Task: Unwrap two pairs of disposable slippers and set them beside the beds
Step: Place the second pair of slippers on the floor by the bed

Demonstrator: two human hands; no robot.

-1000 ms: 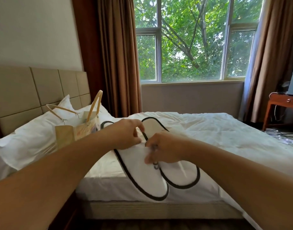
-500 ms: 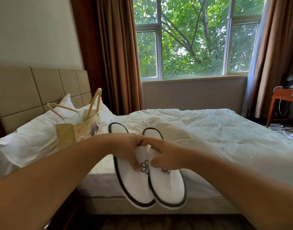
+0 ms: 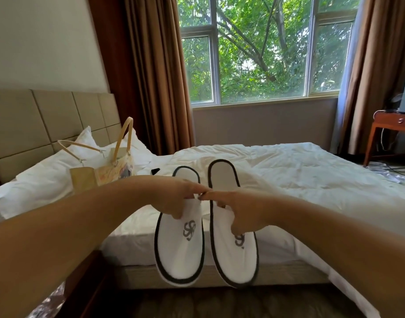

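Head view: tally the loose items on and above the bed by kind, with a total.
Slippers: 2, the left slipper pinched by the left hand and the right slipper by the right hand, both over the bed
Handled bags: 1, the woven bag
Pillows: 1 visible, the white pillow
Total: 4

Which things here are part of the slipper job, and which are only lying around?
Part of the job:
left slipper in left hand
right slipper in right hand
bed

Lying around:
handbag
pillows
wooden side table
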